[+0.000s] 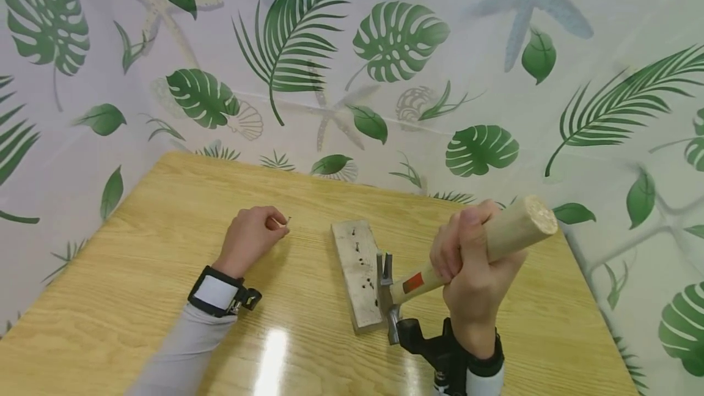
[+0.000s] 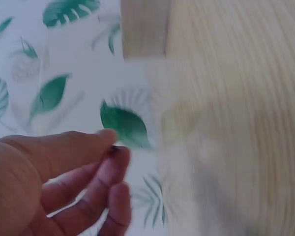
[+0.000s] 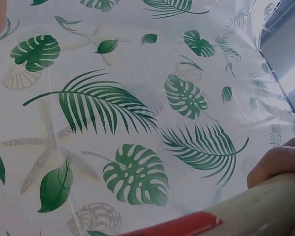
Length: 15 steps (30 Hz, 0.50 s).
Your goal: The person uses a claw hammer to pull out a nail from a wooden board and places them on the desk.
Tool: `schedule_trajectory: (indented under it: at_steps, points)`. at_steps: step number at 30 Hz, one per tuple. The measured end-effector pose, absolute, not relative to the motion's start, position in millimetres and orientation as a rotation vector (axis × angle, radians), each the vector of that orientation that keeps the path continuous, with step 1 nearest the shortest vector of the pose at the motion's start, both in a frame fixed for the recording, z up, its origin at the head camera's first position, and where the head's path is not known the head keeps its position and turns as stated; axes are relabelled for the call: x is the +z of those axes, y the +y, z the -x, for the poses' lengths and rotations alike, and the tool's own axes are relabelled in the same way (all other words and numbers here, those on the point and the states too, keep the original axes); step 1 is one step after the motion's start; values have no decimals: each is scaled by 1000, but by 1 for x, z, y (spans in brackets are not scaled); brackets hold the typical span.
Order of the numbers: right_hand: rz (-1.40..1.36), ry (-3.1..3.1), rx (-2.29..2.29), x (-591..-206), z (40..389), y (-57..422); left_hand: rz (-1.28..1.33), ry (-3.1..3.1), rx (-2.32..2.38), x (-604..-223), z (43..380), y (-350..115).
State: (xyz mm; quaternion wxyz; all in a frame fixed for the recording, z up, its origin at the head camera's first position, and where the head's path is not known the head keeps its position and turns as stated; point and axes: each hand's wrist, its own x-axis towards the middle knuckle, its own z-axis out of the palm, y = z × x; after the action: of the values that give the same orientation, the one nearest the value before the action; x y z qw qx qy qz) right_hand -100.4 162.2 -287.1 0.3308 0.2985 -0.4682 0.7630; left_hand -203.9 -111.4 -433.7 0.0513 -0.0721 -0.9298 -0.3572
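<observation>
In the head view my left hand is left of a pale wooden block, pinching a small nail between thumb and fingertips. Only a dark bit of that nail shows in the left wrist view. Several nails and dark holes dot the block's top. My right hand grips a claw hammer by its wooden handle, which slants up to the right. Its metal head overlaps the block's right edge, claw pointing away from me. The right wrist view shows only part of the handle with its red label.
A wood-grain table lies under everything. Behind it and along both sides hangs a white sheet printed with green leaves, starfish and shells. Each wrist wears a strap with a camera mount, the left strap being black and white.
</observation>
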Motion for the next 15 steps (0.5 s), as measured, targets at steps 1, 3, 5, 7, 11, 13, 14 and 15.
schedule_trajectory:
  at_steps: [1, 3, 5, 7, 11, 13, 14, 15]
  points:
    - [-773, -1233, 1995, -287, 101, 165, 172, -2854, -1044, -435, 206, -119]
    - [-750, -1248, 1994, -286, 101, 170, 96, -2892, -951, -437, 209, -132]
    - [-728, -1249, 1995, -285, 101, 174, 28, -2916, -868, -438, 210, -144]
    - [-708, -1246, 1991, -284, 101, 177, -19, -2926, -803, -439, 211, -154]
    - [-680, -1240, 1981, -282, 102, 181, -127, -2953, -732, -442, 211, -169]
    - [-675, -1239, 1985, -282, 103, 182, -176, -2969, -717, -443, 212, -173]
    - [-673, -1240, 1987, -282, 102, 182, -198, -2977, -713, -444, 212, -175]
    - [-672, -1242, 1990, -282, 103, 182, -211, -2983, -705, -445, 212, -177]
